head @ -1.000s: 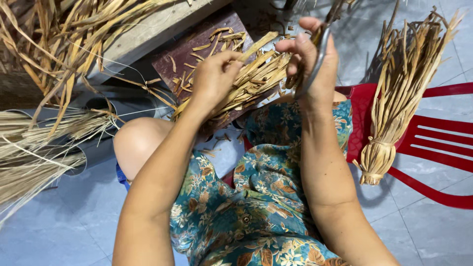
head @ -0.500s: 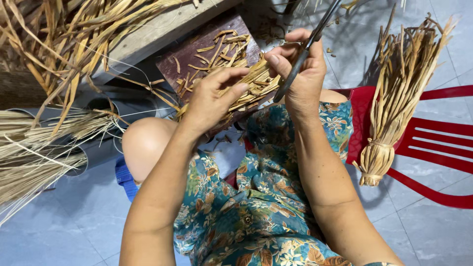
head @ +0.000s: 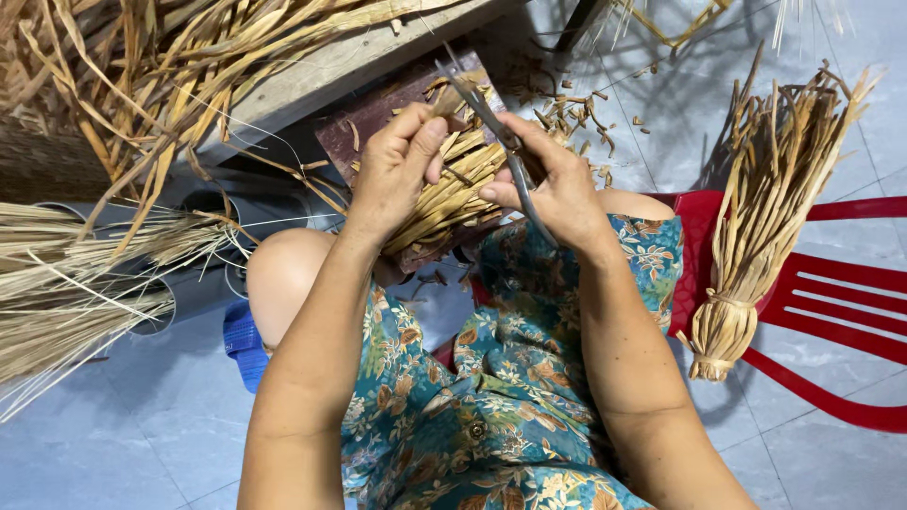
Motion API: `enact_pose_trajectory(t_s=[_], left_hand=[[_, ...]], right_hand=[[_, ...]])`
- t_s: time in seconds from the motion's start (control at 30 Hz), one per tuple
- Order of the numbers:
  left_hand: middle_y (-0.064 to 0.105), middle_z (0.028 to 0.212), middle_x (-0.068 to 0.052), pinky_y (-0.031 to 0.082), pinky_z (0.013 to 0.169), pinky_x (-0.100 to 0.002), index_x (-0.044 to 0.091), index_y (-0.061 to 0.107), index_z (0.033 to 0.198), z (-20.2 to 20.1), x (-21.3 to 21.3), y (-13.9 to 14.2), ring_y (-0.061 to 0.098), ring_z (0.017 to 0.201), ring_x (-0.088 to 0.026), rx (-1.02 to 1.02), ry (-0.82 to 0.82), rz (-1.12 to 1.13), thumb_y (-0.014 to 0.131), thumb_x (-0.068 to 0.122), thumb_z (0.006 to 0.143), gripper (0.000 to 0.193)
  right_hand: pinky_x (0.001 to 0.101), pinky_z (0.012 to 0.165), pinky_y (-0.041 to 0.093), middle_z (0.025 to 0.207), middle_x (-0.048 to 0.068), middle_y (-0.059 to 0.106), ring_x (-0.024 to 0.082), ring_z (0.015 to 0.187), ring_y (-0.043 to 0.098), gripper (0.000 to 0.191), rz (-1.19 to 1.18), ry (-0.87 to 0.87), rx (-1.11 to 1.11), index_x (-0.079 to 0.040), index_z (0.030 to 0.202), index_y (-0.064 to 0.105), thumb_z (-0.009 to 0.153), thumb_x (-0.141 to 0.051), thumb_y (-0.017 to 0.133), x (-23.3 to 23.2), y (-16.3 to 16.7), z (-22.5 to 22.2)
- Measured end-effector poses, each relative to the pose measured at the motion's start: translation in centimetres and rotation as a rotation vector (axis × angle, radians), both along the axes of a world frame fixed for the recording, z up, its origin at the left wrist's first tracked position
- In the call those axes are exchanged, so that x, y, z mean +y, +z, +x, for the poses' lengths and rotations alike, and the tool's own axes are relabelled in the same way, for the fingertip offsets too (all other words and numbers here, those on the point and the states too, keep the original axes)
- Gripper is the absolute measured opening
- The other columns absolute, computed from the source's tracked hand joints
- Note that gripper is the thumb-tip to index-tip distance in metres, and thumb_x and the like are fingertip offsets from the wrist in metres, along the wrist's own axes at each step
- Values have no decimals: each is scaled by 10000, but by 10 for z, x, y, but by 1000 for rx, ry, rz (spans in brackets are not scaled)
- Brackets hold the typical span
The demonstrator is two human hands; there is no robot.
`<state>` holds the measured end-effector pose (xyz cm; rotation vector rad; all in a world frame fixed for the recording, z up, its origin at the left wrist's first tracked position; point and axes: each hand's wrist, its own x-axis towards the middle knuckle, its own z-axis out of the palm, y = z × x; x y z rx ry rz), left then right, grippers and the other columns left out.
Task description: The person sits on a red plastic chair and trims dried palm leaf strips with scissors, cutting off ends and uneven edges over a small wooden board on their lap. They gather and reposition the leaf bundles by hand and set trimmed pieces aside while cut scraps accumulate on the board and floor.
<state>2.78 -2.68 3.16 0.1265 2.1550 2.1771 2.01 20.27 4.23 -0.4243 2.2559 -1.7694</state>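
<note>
Seated worker trimming dried leaf strips, seen from above. A bundle of dried palm-leaf strips (head: 453,194) lies across the lap, just above the knees, its long axis running from lower left up to upper right. The left hand (head: 397,175) is closed around the bundle's upper part, thumb and fingertips pinching the strip ends. The right hand (head: 557,184), touching the bundle from the right, grips a pair of scissors (head: 491,123) whose blades (slightly parted, so far as can be seen) point up and left, crossing the strip ends just beside the left fingertips. Beneath the bundle sits a dark reddish wooden block (head: 397,109) strewn with cut offcuts. At right a tied sheaf of strips (head: 756,236) stands, bound end down, on a red plastic chair (head: 831,312). Loose dried leaves (head: 123,94) lie heaped at upper left. No packages, labels or signs are visible.
</note>
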Motion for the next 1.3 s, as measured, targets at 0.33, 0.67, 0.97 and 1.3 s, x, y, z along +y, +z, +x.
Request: enact_pose_trajectory(t_s=[0.33,0.67,0.97,1.3], left_hand=[[538,740,74,371,565,-196,79,682,1090,-7,-9,1,473,633,-11,-26,-69,4,544,317,1109,275],[771,824,-73,554,661,-340,97,698,980,-79,12,-108,738,737,-165,-112,227,-480,682,146,945,63],[756,894,-155,550,756,-424,124,725,984,-71,32,-157,736,840,-301,-108,141,-729,668,21,897,147],[747,960,-14,459,511,-189,61,639,1001,-29,26,-46,554,602,-29,-158,-50,2,681,16,949,81]], right_hand=[[197,638,495,917,-37,690,31,756,598,431,-85,-45,-65,0,1255,710,885,-161,862,-1,2,-2],[229,485,394,722,3,555,72,546,499,445,-450,-279,-100,-45,1309,595,1032,-366,731,3,-1,-7],[235,466,403,783,14,599,73,578,538,312,-465,-341,-164,-65,1287,612,1048,-241,709,11,-13,-17],[224,574,470,1014,141,767,101,674,611,396,-649,-408,-216,-40,1329,519,1011,-148,729,6,-25,-22]])
